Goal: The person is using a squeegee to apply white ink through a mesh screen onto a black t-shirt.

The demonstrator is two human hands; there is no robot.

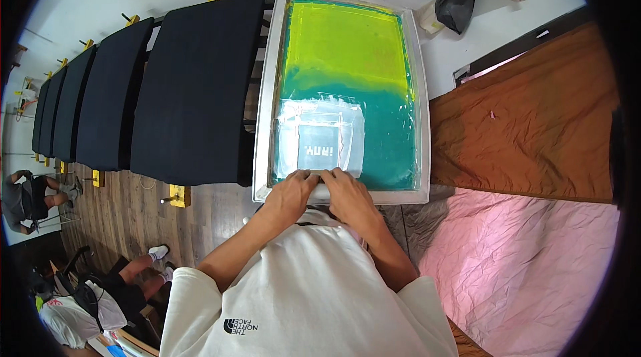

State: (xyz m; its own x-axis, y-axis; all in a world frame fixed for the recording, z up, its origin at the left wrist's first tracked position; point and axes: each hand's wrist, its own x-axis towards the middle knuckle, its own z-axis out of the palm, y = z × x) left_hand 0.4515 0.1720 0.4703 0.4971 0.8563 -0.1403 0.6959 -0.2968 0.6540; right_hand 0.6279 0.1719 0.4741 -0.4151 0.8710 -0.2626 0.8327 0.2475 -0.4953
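A screen printing frame (420,130) with a pale rim lies in front of me. Its mesh is green, with a yellow-green area over the far half. White ink (354,116) is spread in a rough rectangle on the near left part, around a stencil with pale lettering (319,151). At the near edge of this white patch, my left hand (292,195) and my right hand (347,197) sit close together. The fingers of both are curled over what looks like a squeegee (321,192), mostly hidden under them.
Black fabric-covered printing boards (197,90) stand in a row to the left, with yellow clamps (179,195) at their ends. Brown (521,123) and pink sheets (521,250) drape at right. A black bag (456,6) hangs on the wall. Two seated people (87,310) are at left.
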